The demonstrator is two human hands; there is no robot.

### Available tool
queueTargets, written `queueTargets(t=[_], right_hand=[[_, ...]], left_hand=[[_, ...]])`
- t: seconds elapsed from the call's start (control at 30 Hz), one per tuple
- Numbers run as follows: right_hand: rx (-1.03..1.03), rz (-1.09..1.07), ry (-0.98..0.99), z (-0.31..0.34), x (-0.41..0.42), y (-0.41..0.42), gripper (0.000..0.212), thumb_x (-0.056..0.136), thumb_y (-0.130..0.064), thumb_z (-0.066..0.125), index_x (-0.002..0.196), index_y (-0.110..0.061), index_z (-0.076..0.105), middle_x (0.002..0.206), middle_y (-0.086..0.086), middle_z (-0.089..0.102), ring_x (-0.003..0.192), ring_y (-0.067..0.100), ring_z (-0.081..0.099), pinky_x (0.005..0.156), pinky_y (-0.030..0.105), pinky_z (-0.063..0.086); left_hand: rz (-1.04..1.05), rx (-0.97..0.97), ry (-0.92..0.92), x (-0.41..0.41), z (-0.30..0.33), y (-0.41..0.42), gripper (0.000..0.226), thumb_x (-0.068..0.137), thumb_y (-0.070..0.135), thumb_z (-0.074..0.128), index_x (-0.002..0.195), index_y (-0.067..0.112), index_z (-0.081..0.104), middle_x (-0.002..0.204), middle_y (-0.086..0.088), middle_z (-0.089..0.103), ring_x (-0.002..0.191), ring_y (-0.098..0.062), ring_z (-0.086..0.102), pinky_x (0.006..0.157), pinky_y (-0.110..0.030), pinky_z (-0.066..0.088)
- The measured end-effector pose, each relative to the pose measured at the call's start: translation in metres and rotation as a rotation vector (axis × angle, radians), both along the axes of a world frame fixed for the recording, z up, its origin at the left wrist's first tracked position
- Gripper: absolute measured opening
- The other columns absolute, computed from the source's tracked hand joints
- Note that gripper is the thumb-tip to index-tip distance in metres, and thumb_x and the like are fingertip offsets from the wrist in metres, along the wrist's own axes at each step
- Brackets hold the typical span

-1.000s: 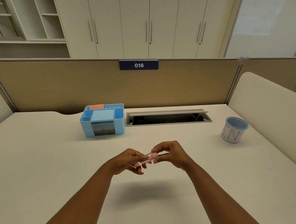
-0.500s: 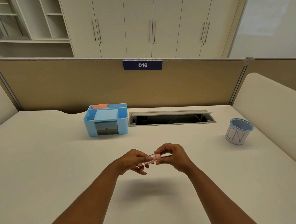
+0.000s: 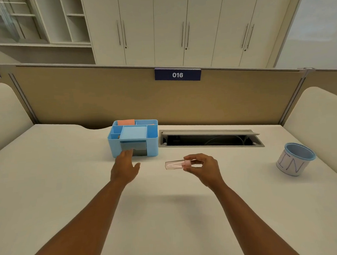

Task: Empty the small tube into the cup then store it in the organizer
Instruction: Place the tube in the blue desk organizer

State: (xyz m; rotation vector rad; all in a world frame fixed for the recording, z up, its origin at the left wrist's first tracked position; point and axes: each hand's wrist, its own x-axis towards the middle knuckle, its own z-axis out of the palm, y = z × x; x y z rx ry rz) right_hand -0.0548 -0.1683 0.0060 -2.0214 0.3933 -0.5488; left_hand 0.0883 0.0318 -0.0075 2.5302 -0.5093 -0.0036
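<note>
A small clear tube (image 3: 174, 164) with a pink band lies level above the white desk, pinched at its right end by my right hand (image 3: 203, 167). My left hand (image 3: 124, 166) is off the tube, fingers spread, reaching toward the front of the blue organizer (image 3: 153, 143); its fingertips are at the organizer's grey drawer (image 3: 140, 147). The organizer has several open compartments on top, one with an orange pad. A blue-rimmed cup (image 3: 293, 159) with white paper marked "IN" stands at the far right of the desk, well apart from both hands.
An open cable slot (image 3: 209, 139) runs across the desk behind my right hand. A tan partition (image 3: 84, 100) with a "016" sign closes the back; padded side panels (image 3: 319, 115) flank the desk.
My left hand let go of the tube and moved left and forward to the organizer. My right hand now holds the tube alone and has shifted slightly right. The camera moved closer.
</note>
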Motion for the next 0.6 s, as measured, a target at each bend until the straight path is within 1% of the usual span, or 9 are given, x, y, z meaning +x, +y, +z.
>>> queueTargets(t=[0.1, 0.2, 0.37, 0.43, 0.53, 0.6], right_hand=[[0.041, -0.027, -0.008, 0.004, 0.025, 0.006, 0.028, 0.069, -0.014, 0.078, 0.096, -0.013, 0.069, 0.102, 0.007, 0.069, 0.086, 0.014, 0.061, 0.066, 0.009, 0.044], [0.041, -0.051, -0.034, 0.010, 0.053, 0.014, 0.027, 0.071, -0.019, 0.077, 0.097, -0.014, 0.068, 0.100, 0.004, 0.069, 0.082, 0.010, 0.060, 0.061, 0.007, 0.042], [0.020, -0.069, -0.074, 0.017, 0.099, 0.024, 0.029, 0.070, -0.014, 0.077, 0.098, -0.009, 0.068, 0.100, 0.010, 0.069, 0.081, 0.013, 0.060, 0.058, 0.004, 0.045], [0.021, -0.094, -0.073, 0.018, 0.117, 0.028, 0.029, 0.069, -0.011, 0.078, 0.097, -0.008, 0.069, 0.102, 0.013, 0.066, 0.083, 0.016, 0.060, 0.061, 0.005, 0.044], [0.035, -0.120, -0.077, 0.016, 0.146, 0.032, 0.027, 0.069, -0.012, 0.078, 0.095, -0.009, 0.070, 0.104, 0.013, 0.066, 0.081, 0.015, 0.060, 0.064, 0.007, 0.042], [0.056, -0.130, -0.084, 0.016, 0.158, 0.034, 0.027, 0.070, -0.014, 0.077, 0.096, -0.009, 0.069, 0.105, 0.013, 0.065, 0.084, 0.018, 0.062, 0.066, 0.012, 0.044]], left_hand=[[0.034, 0.133, -0.017, 0.022, 0.007, 0.009, 0.071, 0.086, 0.021, 0.058, 0.143, 0.009, 0.016, 0.154, -0.011, 0.021, 0.139, -0.028, 0.024, 0.108, -0.042, 0.036], [0.000, 0.207, -0.032, 0.043, 0.011, 0.016, 0.076, 0.087, 0.016, 0.057, 0.144, 0.009, 0.007, 0.156, -0.010, 0.010, 0.142, -0.027, 0.016, 0.110, -0.040, 0.032], [-0.077, 0.277, -0.008, 0.070, 0.006, 0.020, 0.081, 0.089, 0.011, 0.053, 0.144, 0.009, -0.006, 0.157, -0.007, -0.010, 0.145, -0.024, -0.001, 0.114, -0.038, 0.027], [-0.099, 0.279, -0.006, 0.079, 0.002, 0.019, 0.081, 0.089, 0.008, 0.052, 0.144, 0.009, -0.008, 0.157, -0.006, -0.013, 0.145, -0.023, -0.004, 0.115, -0.038, 0.025], [-0.086, 0.286, -0.021, 0.095, -0.007, 0.017, 0.081, 0.089, 0.007, 0.052, 0.144, 0.010, -0.008, 0.157, -0.005, -0.012, 0.145, -0.023, -0.005, 0.116, -0.038, 0.023], [-0.078, 0.284, -0.036, 0.098, -0.011, 0.015, 0.081, 0.088, 0.007, 0.051, 0.143, 0.010, -0.008, 0.157, -0.006, -0.011, 0.145, -0.023, -0.005, 0.118, -0.039, 0.019]])
